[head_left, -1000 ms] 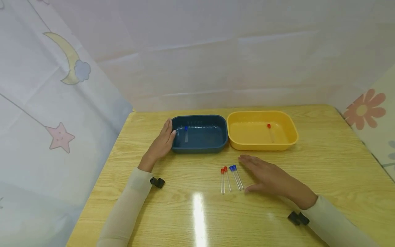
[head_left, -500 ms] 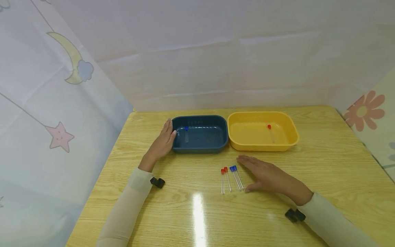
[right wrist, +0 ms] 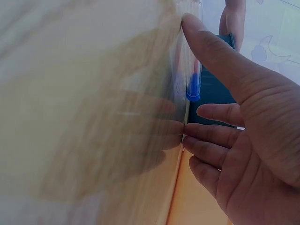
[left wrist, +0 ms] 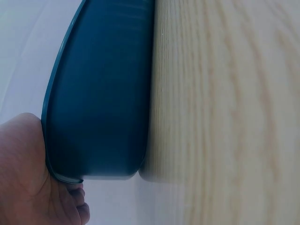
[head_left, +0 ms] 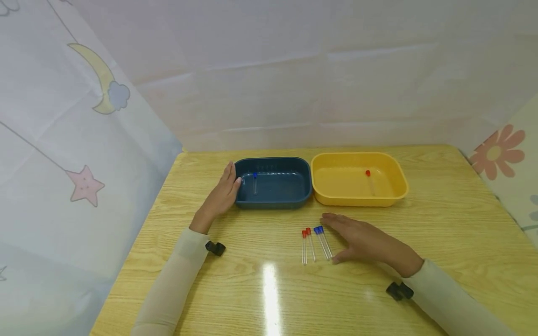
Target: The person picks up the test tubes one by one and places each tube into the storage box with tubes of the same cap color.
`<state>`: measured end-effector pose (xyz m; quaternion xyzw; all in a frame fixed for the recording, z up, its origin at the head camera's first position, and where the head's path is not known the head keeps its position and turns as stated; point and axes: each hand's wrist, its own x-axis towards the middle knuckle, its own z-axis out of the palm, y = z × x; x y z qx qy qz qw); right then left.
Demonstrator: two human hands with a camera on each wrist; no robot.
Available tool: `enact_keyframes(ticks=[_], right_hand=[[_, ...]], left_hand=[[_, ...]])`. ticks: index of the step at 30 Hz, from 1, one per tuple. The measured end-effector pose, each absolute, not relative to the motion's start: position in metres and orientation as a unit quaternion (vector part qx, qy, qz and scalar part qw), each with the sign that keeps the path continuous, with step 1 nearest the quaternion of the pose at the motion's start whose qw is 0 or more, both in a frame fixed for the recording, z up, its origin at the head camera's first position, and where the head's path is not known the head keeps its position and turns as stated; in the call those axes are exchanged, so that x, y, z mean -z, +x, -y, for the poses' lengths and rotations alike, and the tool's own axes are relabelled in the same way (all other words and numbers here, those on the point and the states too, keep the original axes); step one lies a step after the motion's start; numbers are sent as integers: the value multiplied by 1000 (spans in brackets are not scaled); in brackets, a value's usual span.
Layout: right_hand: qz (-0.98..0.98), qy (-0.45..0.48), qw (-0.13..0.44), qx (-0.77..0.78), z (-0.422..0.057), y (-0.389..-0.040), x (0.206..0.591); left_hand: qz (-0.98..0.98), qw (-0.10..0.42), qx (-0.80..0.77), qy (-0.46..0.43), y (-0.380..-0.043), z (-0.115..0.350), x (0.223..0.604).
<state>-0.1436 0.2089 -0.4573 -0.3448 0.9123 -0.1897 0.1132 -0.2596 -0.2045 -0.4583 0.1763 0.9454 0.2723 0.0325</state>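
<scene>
Capped tubes [head_left: 323, 243], two red-capped and two blue-capped, lie on the table [head_left: 235, 280] in front of the blue tray [head_left: 273, 205] and the yellow tray [head_left: 357, 201]. The right hand [head_left: 363, 240] is just beside the blue-capped pair, fingers loosely extended, thumb spread apart, gripping nothing. The left hand [head_left: 220, 196] holds the blue tray's left end; its thumb appears to cross the rim, though the left wrist view cuts off part of the hand. In the right wrist view, the thumb partly hides the blurred tubes. Each tray contains a tube.
</scene>
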Motion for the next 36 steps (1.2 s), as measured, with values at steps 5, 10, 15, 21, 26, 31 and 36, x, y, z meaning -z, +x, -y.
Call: enact_keyframes(ticks=[5, 10, 15, 21, 26, 31, 36], right_hand=[[-908, -357, 109, 191, -208, -144, 457], [-906, -359, 117, 192, -208, -143, 456], [-907, -358, 119, 187, -208, -144, 455], [-907, -357, 123, 189, -207, -145, 455], [-905, -361, 119, 191, -207, -144, 455], [-906, -359, 121, 191, -207, -144, 456], [-906, -357, 123, 191, -208, -144, 456]], left_hand=[[-944, 32, -276, 177, -259, 204, 457], [-944, 36, -275, 177, -260, 205, 458], [-944, 36, -274, 179, -260, 206, 459], [-944, 35, -275, 180, -260, 206, 459], [-942, 32, -277, 184, -262, 206, 460], [-943, 32, -276, 185, -262, 207, 462], [-943, 30, -273, 185, -261, 207, 462]])
